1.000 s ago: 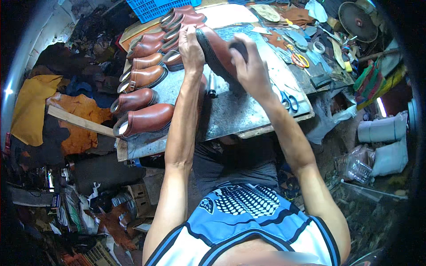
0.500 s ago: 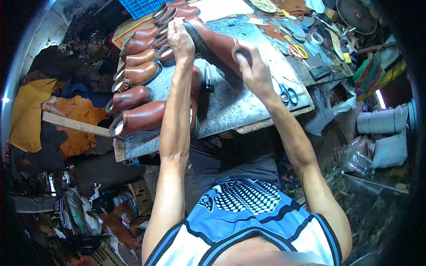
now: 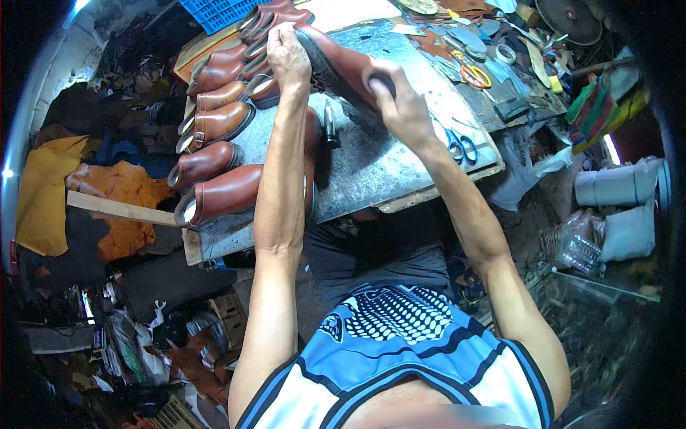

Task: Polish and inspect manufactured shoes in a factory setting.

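Over the table, my left hand (image 3: 287,57) is closed at the dark-soled end of a reddish-brown leather boot (image 3: 344,61), its fingertips partly hidden. At the boot's other end, my right hand (image 3: 406,111) is closed beside a dark oval with a brown rim, which looks like the boot's opening. The thumb lies over that oval; the remaining fingers are blurred and partly hidden. Left of my left forearm stand several brown leather shoes (image 3: 220,118), one with a buckled strap. A small dark cylinder with a clear tip (image 3: 329,129) stands below the boot.
Blue-handled scissors (image 3: 463,149) lie near the table's right edge. Farther right are orange-handled scissors (image 3: 474,76), a tape roll (image 3: 505,53) and leather scraps. A blue plastic crate (image 3: 214,13) is at the back left. A wooden strip (image 3: 121,209) juts out left of the table (image 3: 379,189).
The boot and my right hand have shifted slightly up and left. My left hand keeps its hold, and the whole view has drifted a little.
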Available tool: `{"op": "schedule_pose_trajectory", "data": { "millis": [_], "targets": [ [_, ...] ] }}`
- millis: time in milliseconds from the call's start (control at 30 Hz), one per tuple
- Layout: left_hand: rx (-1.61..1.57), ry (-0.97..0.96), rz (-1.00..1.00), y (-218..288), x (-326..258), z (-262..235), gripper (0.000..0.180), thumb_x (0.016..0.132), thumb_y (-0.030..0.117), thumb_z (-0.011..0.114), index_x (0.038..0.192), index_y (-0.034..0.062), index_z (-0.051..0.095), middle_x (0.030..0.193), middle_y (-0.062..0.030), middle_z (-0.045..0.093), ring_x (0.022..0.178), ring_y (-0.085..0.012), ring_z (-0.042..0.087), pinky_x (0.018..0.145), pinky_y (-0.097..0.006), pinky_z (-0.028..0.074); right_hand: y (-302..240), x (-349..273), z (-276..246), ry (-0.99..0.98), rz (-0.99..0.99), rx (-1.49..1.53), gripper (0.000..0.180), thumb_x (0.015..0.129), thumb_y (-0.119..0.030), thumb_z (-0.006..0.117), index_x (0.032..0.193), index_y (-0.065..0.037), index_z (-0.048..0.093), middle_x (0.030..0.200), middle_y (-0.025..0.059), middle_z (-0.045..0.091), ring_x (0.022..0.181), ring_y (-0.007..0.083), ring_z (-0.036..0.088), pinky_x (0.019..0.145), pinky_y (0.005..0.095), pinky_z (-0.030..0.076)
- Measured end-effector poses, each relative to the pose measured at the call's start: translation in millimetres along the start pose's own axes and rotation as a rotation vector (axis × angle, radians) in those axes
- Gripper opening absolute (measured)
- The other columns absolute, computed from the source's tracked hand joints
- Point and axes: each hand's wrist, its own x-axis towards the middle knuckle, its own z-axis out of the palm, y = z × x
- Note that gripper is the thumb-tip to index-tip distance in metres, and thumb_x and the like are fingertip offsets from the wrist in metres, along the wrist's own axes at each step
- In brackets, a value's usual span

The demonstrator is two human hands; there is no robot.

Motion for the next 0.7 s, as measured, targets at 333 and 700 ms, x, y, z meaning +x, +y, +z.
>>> {"op": "schedule_pose_trajectory", "data": {
  "millis": [333, 700],
  "targets": [
    [0.069, 0.011, -0.059, 16.5, -15.9, 8.8, 0.035, 0.104, 0.028, 0.048, 0.098, -0.0036, 0.062, 0.083, -0.0084, 0.062, 0.078, -0.0167, 0.054, 0.075, -0.034, 0.047, 25.2, -28.1, 12.7, -0.050, 0.212, 0.186, 0.031, 0.099, -0.010, 0.058, 0.129, -0.010, 0.056, 0.110, 0.0132, 0.069, 0.106, 0.0233, 0.069, 0.096, 0.0346, 0.052],
    [0.156, -0.143, -0.035, 25.3, -10.5, 9.7, 0.045, 0.099, 0.037, 0.057, 0.117, -0.0036, 0.063, 0.105, -0.0100, 0.066, 0.097, -0.0183, 0.060, 0.091, -0.032, 0.047, 1.2, 41.7, 26.1, 0.082, -0.146, 0.073, 0.032, 0.099, -0.017, 0.062, 0.130, -0.016, 0.056, 0.101, 0.0155, 0.071, 0.086, 0.0346, 0.073, 0.073, 0.0404, 0.057]
  ]
}}
